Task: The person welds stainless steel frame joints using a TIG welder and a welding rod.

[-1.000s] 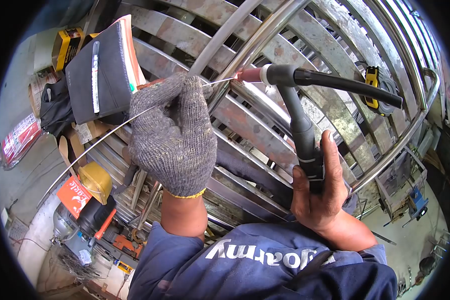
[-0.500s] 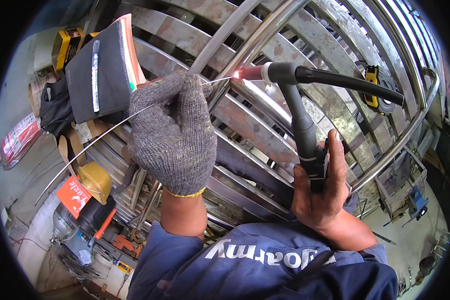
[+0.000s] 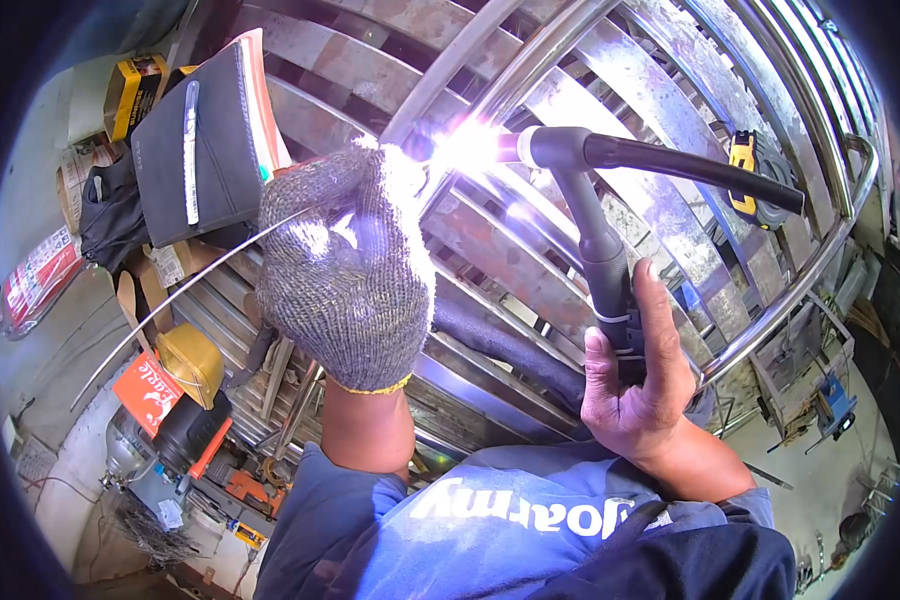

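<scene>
The glare (image 3: 465, 148) at the torch (image 3: 595, 230) tip has flared white against the far rail (image 3: 515, 85). The gloved left hand (image 3: 345, 280) pinches the wire (image 3: 180, 295) just left of it. The bare right hand (image 3: 635, 385), nearer right, is clenched around the torch handle.

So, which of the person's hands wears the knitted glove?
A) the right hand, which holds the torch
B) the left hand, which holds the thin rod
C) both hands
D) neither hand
B: the left hand is gloved and pinches the thin rod, while the right hand grips the torch bare.
</scene>
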A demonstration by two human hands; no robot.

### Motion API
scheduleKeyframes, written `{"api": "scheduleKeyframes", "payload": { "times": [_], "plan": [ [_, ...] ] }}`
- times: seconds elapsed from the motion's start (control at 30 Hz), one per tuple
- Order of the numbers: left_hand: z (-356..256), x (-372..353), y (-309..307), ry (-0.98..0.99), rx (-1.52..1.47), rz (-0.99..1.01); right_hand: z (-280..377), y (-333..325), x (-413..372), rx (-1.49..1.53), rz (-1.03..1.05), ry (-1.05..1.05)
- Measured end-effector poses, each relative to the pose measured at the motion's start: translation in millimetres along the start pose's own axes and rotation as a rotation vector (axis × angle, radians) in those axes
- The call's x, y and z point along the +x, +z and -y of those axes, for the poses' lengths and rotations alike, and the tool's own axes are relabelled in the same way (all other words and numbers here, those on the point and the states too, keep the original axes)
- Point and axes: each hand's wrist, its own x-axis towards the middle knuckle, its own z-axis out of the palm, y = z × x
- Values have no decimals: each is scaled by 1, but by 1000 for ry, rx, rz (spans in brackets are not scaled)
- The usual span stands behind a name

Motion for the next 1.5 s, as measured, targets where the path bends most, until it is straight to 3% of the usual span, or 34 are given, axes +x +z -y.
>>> {"api": "scheduleKeyframes", "payload": {
  "times": [0.07, 0.13, 0.2, 0.27, 0.4, 0.6, 0.7, 0.8, 0.9, 1.2, 1.5],
  "plan": [
    [-2, 1, 1, 88, -61, 6, -2, 4, -4, 109, -41, 31],
    [-2, 1, 2, 60, -114, 1, -5, 10, -7, 345, -104, 76],
    [-1, 0, 2, 31, -140, 1, -7, 20, -13, 376, -240, 91],
    [-2, -1, 2, -1, -141, 4, -9, 19, -16, 315, -249, 94],
    [-3, -2, -1, -19, -104, -17, -7, 4, -10, 104, -66, 53],
    [-1, 3, -6, 109, 97, -59, -2, 2, -2, 92, -52, 43],
    [-5, 2, -13, 26, 216, 47, -2, 2, -1, 80, -61, 28],
    [-3, 4, -16, 78, 239, 64, -3, 3, -2, 89, -59, 8],
    [-6, 2, -13, -25, 157, 48, -3, 1, -3, 82, -38, 16],
    [-2, 8, -15, 123, 246, 56, 5, 3, 4, -24, -54, 35],
    [-5, 6, -14, 72, 186, 27, -3, 7, -5, 10, -44, 1]
  ]
}}
